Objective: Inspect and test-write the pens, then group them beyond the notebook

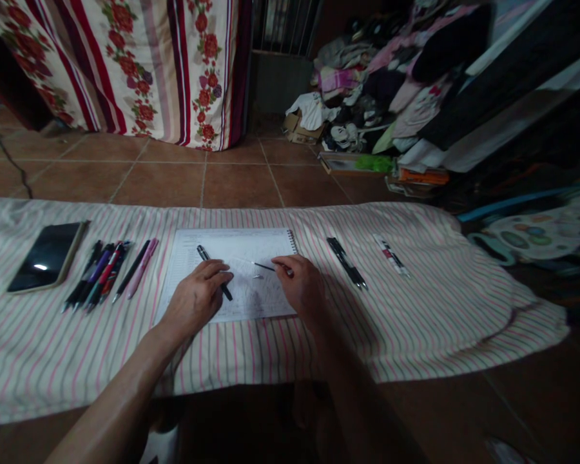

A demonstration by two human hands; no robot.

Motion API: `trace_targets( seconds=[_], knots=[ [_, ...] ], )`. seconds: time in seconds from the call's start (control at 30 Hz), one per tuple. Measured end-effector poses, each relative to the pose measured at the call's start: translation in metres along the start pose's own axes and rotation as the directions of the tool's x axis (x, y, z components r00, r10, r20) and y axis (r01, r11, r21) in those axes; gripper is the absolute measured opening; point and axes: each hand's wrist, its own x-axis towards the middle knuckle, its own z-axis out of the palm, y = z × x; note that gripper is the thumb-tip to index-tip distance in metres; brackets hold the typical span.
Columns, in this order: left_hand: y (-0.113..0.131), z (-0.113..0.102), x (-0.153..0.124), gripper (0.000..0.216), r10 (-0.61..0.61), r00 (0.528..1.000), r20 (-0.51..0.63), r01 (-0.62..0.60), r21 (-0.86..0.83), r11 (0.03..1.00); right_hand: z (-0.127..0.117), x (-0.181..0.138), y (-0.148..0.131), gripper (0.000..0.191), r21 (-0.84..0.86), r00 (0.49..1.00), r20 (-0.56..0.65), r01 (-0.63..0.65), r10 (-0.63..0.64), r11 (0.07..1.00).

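Our notebook [232, 274] lies in the middle of the cloth [415, 303]. To its left lies a row of pens [99, 274], then the phone [46, 256]. To its right lie more pens [347, 262].

notebook [232, 248] writing: too small to read | black pen [203, 252] mid-barrel: hidden under left hand [196, 299] | thin rod [263, 265] end: hidden in right hand [302, 287] | small piece [258, 276] on page: too small to tell

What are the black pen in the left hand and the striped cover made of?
Black pen: probably plastic, going by its smooth dark barrel with a dull sheen. Pink-striped cover: woven fabric, matte; it wrinkles and drapes at the edge.
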Motion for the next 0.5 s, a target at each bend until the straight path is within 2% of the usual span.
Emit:
trace_targets(
  seconds=[0.27, 0.5],
  knots=[
    [-0.003, 0.004, -0.002, 0.029, 0.047, 0.997, -0.054, -0.047, 0.002, 0.999, 0.003, -0.001, -0.005, 0.016, -0.015, 0.999, 0.043, -0.017, 0.017, 1.0],
    [-0.004, 0.007, -0.002, 0.024, 0.022, 0.998, -0.06, -0.021, 0.017, 1.0, 0.009, -0.003, -0.013, 0.015, 0.02, 0.996, 0.083, 0.02, -0.021, 1.0]
  ],
)
